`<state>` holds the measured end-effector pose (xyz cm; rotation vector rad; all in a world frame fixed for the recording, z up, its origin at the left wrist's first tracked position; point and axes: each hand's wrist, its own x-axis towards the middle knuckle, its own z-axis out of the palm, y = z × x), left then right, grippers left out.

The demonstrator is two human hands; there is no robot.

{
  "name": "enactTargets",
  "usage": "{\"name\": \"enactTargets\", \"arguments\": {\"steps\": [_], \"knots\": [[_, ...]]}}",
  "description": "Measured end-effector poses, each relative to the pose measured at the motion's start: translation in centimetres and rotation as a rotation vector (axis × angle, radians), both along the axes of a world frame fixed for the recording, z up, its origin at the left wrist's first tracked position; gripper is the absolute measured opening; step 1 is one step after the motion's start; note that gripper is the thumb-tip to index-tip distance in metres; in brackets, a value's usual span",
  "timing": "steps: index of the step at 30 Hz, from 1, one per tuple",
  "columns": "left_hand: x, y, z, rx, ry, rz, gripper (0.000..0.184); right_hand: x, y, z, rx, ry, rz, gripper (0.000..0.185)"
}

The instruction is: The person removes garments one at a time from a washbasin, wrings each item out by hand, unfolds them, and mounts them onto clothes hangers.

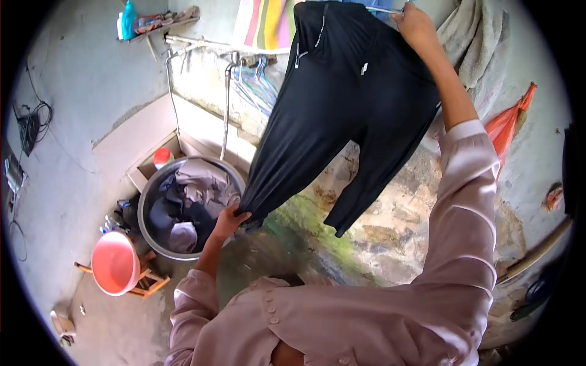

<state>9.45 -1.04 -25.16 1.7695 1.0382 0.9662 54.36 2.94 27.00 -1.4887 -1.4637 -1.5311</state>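
Note:
Black trousers point(342, 91) hang spread out in front of me, waistband up, with a small white label near the waist. Raised at the top right, my right hand point(417, 25) is closed round the end of a thin pale rod, which looks like part of a hanger point(384, 10), at the trousers' waist. Lower down, my left hand point(231, 221) pinches the cuff of one trouser leg and pulls it to the left. The other leg dangles free. Just beyond my left hand stands a large metal basin point(144, 222) with pinkish and dark clothes point(204, 183) in it.
A pink bucket point(116, 263) sits on a wooden stool point(152, 283) at the left. Behind the basin are pipes with taps point(229, 73) and several hangers point(259, 82). A striped towel point(268, 24), a grey towel point(479, 43) and a red bag point(510, 125) hang along the wall.

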Motion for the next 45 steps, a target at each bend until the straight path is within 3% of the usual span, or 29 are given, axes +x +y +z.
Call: {"name": "enactTargets", "arguments": {"steps": [2,3,5,6,8,9,10,12,14,16,17,19,21,23,27,30,32,33,34,36,38,39,42,43,44,45], "knots": [[-0.5,-0.2,-1.7,0.067,0.077,0.056,0.028,-3.3,-3.0,-2.6,0.013,-0.108,0.252,0.021],[-0.3,-1.2,-0.3,0.030,0.022,0.077,0.028,-5.6,-5.0,-4.7,0.017,-0.163,0.379,0.018],[-0.2,-0.5,-2.8,0.183,0.046,0.155,0.026,-9.1,-7.7,-11.5,-0.213,0.088,0.639,0.012],[-0.5,-0.3,-3.7,0.214,0.093,0.203,0.025,-10.2,-8.8,-15.5,-0.463,0.281,0.677,0.016],[-1.0,-2.0,-1.7,-0.023,-0.104,0.201,0.026,-11.5,-10.2,-24.4,-1.086,0.518,0.606,0.026],[-0.8,-2.9,-0.2,-0.185,-0.319,0.182,0.030,-10.4,-9.3,-30.4,-1.540,0.583,0.475,0.026],[-1.2,-3.1,-0.2,-0.153,-0.218,0.228,0.033,-11.2,-9.5,-34.0,-1.925,0.711,0.476,0.025],[-2.3,-3.3,-0.1,-0.223,-0.158,0.182,0.041,-12.3,-9.1,-43.7,-1.889,0.822,0.655,0.028],[-3.0,-4.9,3.6,-0.341,-0.051,0.165,0.048,-13.7,-7.5,-55.0,-1.456,0.906,0.860,0.030],[-3.8,-4.7,2.3,-0.453,-0.163,0.099,0.049,-17.9,-8.0,-58.5,-1.330,1.177,1.016,0.031],[-4.2,-5.1,2.8,-0.476,-0.185,0.063,0.048,-20.9,-8.4,-57.8,-1.417,1.419,1.074,0.031],[-5.0,-6.1,3.9,-0.531,-0.253,-0.003,0.043,-23.8,-9.6,-56.6,-1.620,1.639,1.076,0.029],[-6.1,-6.6,4.8,-0.468,-0.217,0.034,0.032,-25.4,-10.4,-56.5,-1.864,1.560,0.989,0.024],[-7.4,-6.3,3.8,-0.412,-0.245,0.100,0.028,-24.9,-11.4,-57.3,-1.857,1.616,0.880,0.024],[-7.8,-6.7,4.0,-0.299,-0.274,0.372,0.030,-23.3,-13.0,-57.8,-1.504,1.596,0.791,0.019],[-8.3,-6.5,3.0,-0.218,-0.264,0.428,0.031,-23.2,-14.9,-56.1,-1.525,1.993,0.947,0.015],[-8.6,-6.4,2.2,-0.052,-0.163,0.426,0.030,-22.1,-14.5,-58.1,-1.278,2.235,1.003,0.019],[-7.6,-6.5,1.7,0.015,-0.271,0.385,0.033,-22.0,-14.4,-57.6,-1.181,2.330,1.106,0.025],[-6.9,-6.8,1.2,0.007,-0.302,0.358,0.034,-22.0,-14.3,-57.2,-1.076,2.422,1.209,0.030],[-5.6,-6.7,0.0,-0.081,-0.414,0.351,0.034,-24.1,-14.8,-55.1,-1.123,2.493,1.175,0.027],[-5.3,-8.0,1.7,-0.270,-0.490,0.324,0.042,-26.3,-15.4,-52.9,-1.191,2.521,1.148,0.026],[-5.2,-8.7,2.6,-0.361,-0.529,0.311,0.048,-26.8,-15.5,-53.8,-1.187,2.495,1.104,0.035],[-6.7,-10.3,3.0,-0.401,-0.253,0.020,0.070,-28.1,-16.3,-53.5,-1.142,2.688,1.019,0.047],[-7.3,-9.8,1.3,-0.437,-0.203,-0.070,0.078,-27.7,-17.1,-52.8,-1.287,2.695,1.053,0.053],[-7.3,-10.3,-0.6,-0.398,-0.127,0.014,0.071,-27.6,-17.5,-53.4,-1.434,2.550,1.116,0.053],[-7.9,-9.4,-3.2,-0.353,0.043,-0.155,0.066,-27.5,-17.7,-54.5,-1.572,2.397,1.171,0.053]]}}
